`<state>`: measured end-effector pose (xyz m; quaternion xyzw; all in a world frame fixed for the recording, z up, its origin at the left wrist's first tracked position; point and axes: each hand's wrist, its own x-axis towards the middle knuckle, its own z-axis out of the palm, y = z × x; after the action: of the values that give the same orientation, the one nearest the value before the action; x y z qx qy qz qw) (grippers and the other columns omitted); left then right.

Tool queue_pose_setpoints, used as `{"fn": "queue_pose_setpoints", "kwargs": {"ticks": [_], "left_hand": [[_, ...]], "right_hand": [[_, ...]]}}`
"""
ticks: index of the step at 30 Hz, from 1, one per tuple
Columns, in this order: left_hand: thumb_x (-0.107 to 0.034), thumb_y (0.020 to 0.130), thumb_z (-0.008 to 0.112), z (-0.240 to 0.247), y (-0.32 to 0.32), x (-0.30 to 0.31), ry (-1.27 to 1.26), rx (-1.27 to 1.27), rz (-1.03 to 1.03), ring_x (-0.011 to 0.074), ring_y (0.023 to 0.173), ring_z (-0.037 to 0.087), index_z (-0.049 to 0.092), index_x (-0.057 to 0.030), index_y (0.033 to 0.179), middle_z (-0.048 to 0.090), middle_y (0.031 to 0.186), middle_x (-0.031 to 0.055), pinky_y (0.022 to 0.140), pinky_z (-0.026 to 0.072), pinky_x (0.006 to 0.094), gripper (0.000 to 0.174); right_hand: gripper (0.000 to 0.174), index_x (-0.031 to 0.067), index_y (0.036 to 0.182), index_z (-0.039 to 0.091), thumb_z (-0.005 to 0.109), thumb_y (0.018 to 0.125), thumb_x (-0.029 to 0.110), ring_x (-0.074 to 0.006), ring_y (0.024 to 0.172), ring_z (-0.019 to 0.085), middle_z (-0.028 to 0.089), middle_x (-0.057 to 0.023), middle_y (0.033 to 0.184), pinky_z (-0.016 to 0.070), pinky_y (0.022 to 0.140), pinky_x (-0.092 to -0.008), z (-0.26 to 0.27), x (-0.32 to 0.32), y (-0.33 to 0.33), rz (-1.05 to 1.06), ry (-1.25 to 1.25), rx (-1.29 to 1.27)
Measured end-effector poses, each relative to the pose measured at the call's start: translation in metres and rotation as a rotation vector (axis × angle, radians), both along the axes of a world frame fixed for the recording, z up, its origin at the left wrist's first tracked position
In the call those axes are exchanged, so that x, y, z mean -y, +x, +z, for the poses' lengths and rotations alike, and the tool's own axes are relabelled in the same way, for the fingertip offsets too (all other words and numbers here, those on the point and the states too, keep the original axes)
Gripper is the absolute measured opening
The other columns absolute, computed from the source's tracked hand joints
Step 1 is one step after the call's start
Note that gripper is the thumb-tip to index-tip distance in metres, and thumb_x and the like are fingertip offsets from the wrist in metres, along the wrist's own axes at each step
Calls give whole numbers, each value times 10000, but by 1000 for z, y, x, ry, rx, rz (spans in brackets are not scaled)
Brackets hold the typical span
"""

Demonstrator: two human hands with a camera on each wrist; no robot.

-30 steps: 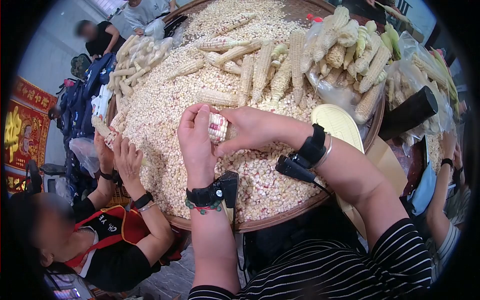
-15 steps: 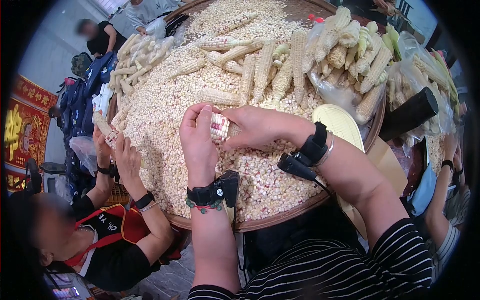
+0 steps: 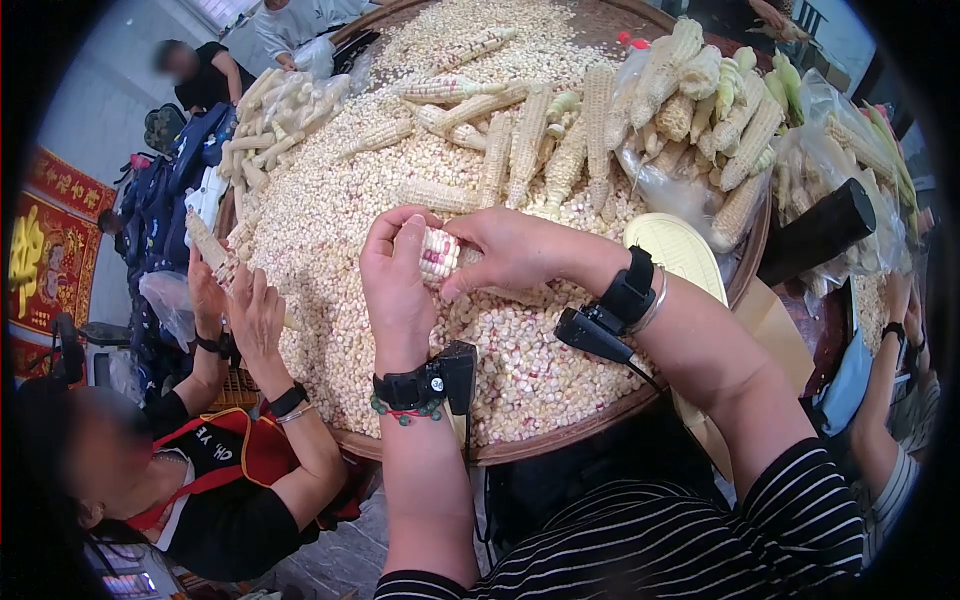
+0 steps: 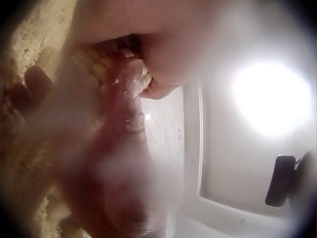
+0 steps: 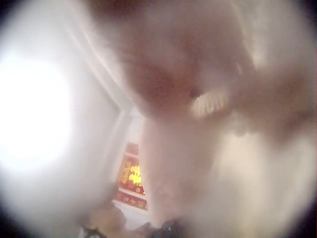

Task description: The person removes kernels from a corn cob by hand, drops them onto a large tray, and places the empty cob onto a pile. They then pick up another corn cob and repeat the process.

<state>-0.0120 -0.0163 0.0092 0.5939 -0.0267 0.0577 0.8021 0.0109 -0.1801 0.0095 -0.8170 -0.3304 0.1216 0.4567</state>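
A short corn cob (image 3: 438,258) with white and some red kernels sits between my two hands over a round tray (image 3: 610,424) of loose kernels (image 3: 530,375). My left hand (image 3: 394,280) grips its left end, thumb lying along the near side. The right hand (image 3: 515,248) holds the cob's right end, its thumb close to the rows; a bare stretch of cob shows there. In the blurred left wrist view, the left thumb (image 4: 130,106) presses against the kernels. Only a small patch of kernels (image 5: 210,103) shows in the right wrist view; the palm hides the rest.
Stripped cobs (image 3: 525,145) lie beyond my hands, with a bag of cobs (image 3: 695,110) at the right and another heap (image 3: 280,115) at the left. A pale yellow insole-shaped pad (image 3: 680,255) rests by my right wrist. Another person's hands (image 3: 255,320) work a cob at left.
Both my hands stay in nearly the same place around the cob. The right thumb has shifted slightly, and the cob's red kernels sit a little differently. The person at left has moved their cob slightly.
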Motion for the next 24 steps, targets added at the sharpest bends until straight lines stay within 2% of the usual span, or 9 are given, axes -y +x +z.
{"fn": "queue_pose_setpoints", "kwargs": {"ticks": [2, 6, 8, 11, 15, 17, 20, 24], "left_hand": [[-50, 933, 533, 4, -2, 1, -31, -38, -24, 101, 760, 583, 577, 12, 996, 622, 896, 69, 662, 490, 235, 99], [-42, 924, 528, 9, -5, 5, 6, -53, -5, 97, 773, 578, 578, 13, 990, 621, 905, 70, 646, 488, 230, 99], [-34, 903, 535, 5, -2, 3, 77, 80, -32, 100, 799, 571, 578, 15, 983, 619, 916, 73, 660, 489, 229, 103], [-19, 878, 542, 11, -7, 6, 156, 124, -38, 110, 821, 565, 578, 20, 983, 617, 921, 79, 706, 489, 239, 118], [-8, 868, 539, 7, -4, 2, 133, 182, -55, 123, 823, 570, 575, 24, 993, 615, 929, 86, 749, 493, 259, 135], [3, 863, 523, 7, -5, 2, 15, 97, -83, 133, 838, 578, 570, 29, 1004, 614, 943, 93, 772, 497, 272, 151], [12, 859, 513, 6, -4, 2, -27, 82, -89, 141, 855, 583, 568, 30, 1007, 611, 954, 98, 784, 499, 276, 159], [11, 846, 508, 5, -3, 2, -2, 112, -99, 149, 869, 586, 563, 31, 1015, 611, 954, 101, 789, 499, 280, 179]], "right_hand": [[564, -16, 1032, 600, 783, 739, 429, -162, 723, 551, 619, -132, 779, 441, 653, -322, 0, 1, -1, 10, 43, 37], [574, -13, 1027, 602, 778, 743, 454, -126, 692, 524, 587, -91, 724, 423, 614, -309, 17, 8, -4, 61, 41, -37], [552, -14, 970, 609, 781, 742, 458, -107, 651, 488, 544, -49, 668, 404, 580, -301, 25, 7, -6, 6, 1, -189], [536, -22, 900, 605, 788, 734, 453, -110, 618, 465, 520, -36, 636, 396, 566, -303, 22, 6, -3, -14, -32, -100], [512, -22, 891, 613, 800, 725, 425, -113, 635, 472, 542, -46, 655, 402, 579, -303, 22, 9, -5, -9, 42, -75], [502, -16, 930, 618, 809, 717, 395, -118, 653, 485, 565, -60, 685, 410, 596, -301, 17, 8, -1, 41, 28, -59], [497, -6, 960, 622, 817, 710, 376, -121, 666, 494, 583, -55, 711, 416, 610, -303, 7, 7, 2, 51, 50, 18], [519, -16, 973, 615, 812, 715, 390, -118, 674, 507, 593, -65, 727, 424, 612, -304, 14, 13, -1, 71, 64, 77]]}}
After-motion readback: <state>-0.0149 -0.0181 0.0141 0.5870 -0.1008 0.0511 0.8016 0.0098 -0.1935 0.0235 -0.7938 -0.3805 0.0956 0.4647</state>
